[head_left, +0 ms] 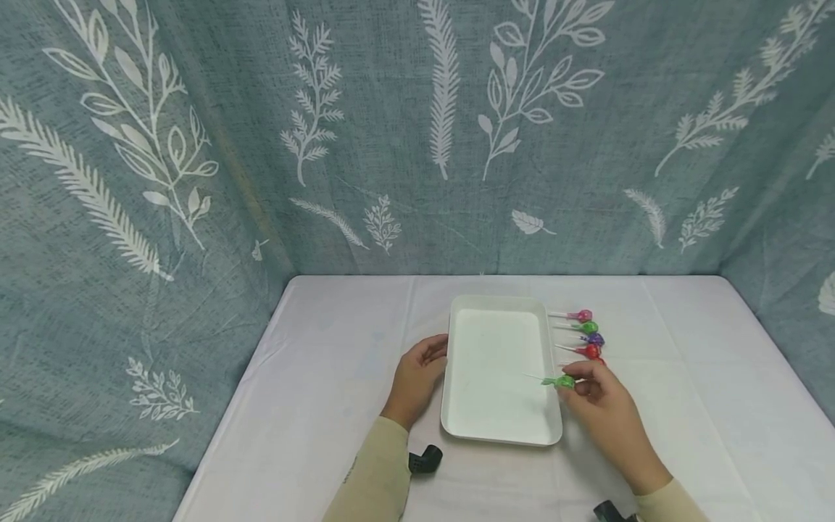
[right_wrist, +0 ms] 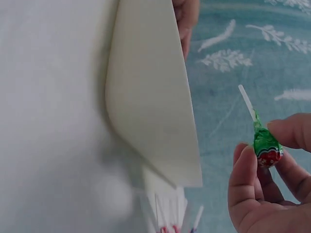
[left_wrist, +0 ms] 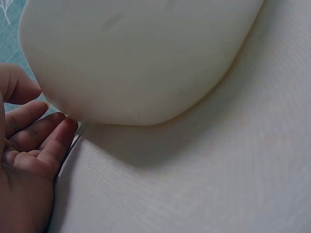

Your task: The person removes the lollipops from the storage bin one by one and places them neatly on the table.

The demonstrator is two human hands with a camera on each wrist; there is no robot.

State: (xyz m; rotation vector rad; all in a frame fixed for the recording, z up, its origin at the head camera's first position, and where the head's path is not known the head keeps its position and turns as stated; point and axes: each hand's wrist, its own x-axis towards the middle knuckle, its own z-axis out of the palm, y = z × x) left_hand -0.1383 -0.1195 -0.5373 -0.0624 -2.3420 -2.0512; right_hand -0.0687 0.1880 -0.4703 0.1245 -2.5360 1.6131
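A white rectangular tray (head_left: 496, 341) lies on the table. My left hand (head_left: 414, 380) is at its left side, with thumb and bent fingertips (left_wrist: 68, 124) touching the outer wall. Over the tray's right rim, my right hand (head_left: 603, 406) pinches a green-wrapped lollipop (head_left: 562, 381) by its round head, between thumb and fingers. Its white stick points left over the tray; red shows on the wrapper (right_wrist: 268, 158). Right of the tray lies a column of lollipops: pink (head_left: 583, 315), green (head_left: 589, 328), purple (head_left: 594, 338) and red (head_left: 590, 351). Another red one is partly hidden behind the right hand.
A white cloth (head_left: 339, 348) covers the table. Behind it and at both sides hangs a blue-green curtain (head_left: 391, 145) with white leaf prints. Black wrist devices show beside the left sleeve (head_left: 425, 460) and the right sleeve (head_left: 672, 504).
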